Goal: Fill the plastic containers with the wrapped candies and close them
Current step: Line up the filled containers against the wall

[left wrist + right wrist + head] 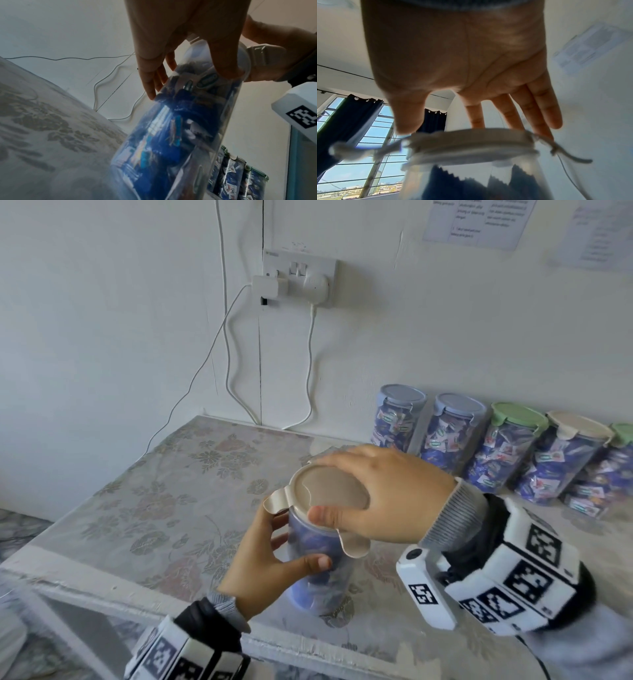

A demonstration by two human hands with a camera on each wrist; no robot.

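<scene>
A clear plastic container full of blue wrapped candies stands near the table's front edge. My left hand grips its body, thumb in front and fingers behind. A beige lid sits on its mouth, with two side flaps sticking out unlatched. My right hand spans the lid, thumb on the near rim and fingers over the far rim. The left wrist view shows the container from below, with my left hand round it. The right wrist view shows my right hand above the lid.
Several closed containers filled with candies line the wall at the back right. The table has a floral cloth. A wall socket with plugs and hanging white cables is behind the table.
</scene>
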